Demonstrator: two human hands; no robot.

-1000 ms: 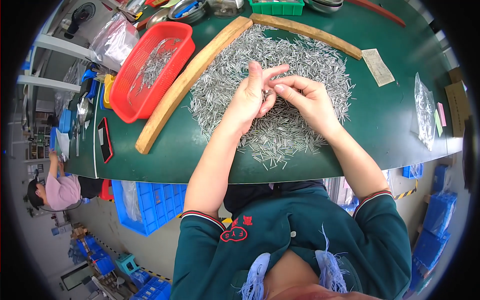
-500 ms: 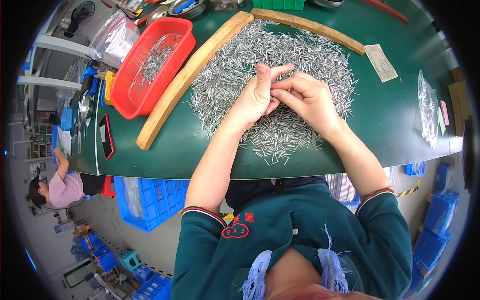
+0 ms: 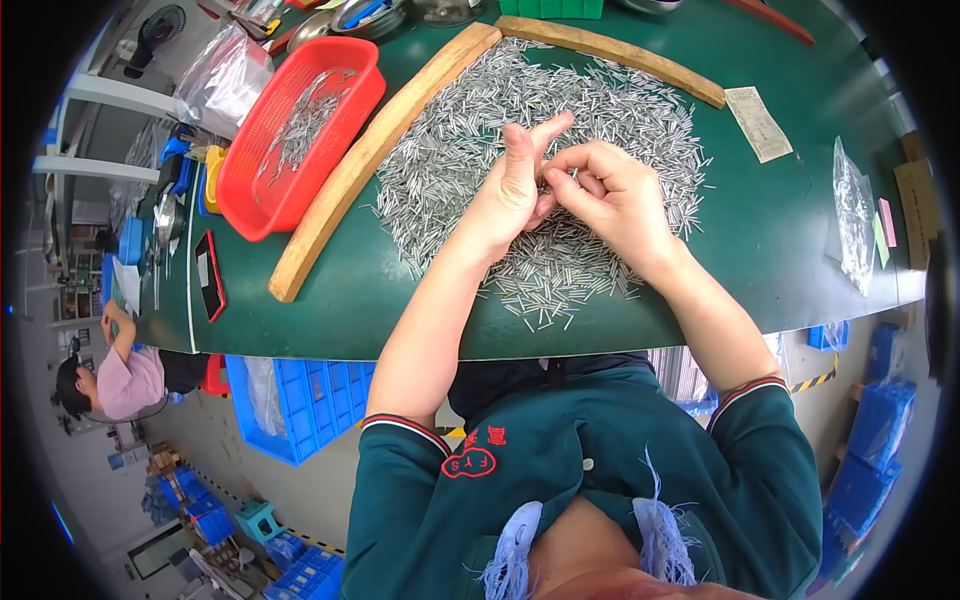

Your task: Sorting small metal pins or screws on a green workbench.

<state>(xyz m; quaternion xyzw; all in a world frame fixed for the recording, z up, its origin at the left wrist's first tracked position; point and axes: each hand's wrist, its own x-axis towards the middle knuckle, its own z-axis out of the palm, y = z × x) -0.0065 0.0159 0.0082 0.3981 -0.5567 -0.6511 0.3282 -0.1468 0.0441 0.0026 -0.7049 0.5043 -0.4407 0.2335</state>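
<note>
A broad heap of small silvery metal pins [image 3: 450, 130] lies on the green table, and both my hands are together just above its middle. My left hand [image 3: 508, 190] has its thumb up and its index finger stretched out, while the other fingers curl in toward the right hand. My right hand [image 3: 612, 195] pinches thumb and forefinger beside those curled fingers. Whatever lies between the fingertips is too small and too covered to make out. Two wooden bars [image 3: 385, 165] border the heap, one on its left side and one along the far side.
Left of the long bar stands a red plastic basket [image 3: 245, 185] with some pins in it. A phone [image 3: 210, 275] lies near the left front. A paper slip [image 3: 757, 125] and a clear plastic bag [image 3: 853, 215] are on the right. Another person [image 3: 115, 380] sits far left.
My left index finger has swung from pointing right to pointing more away from me, with a slightly wider gap over the right hand. The right hand keeps its pinch.
</note>
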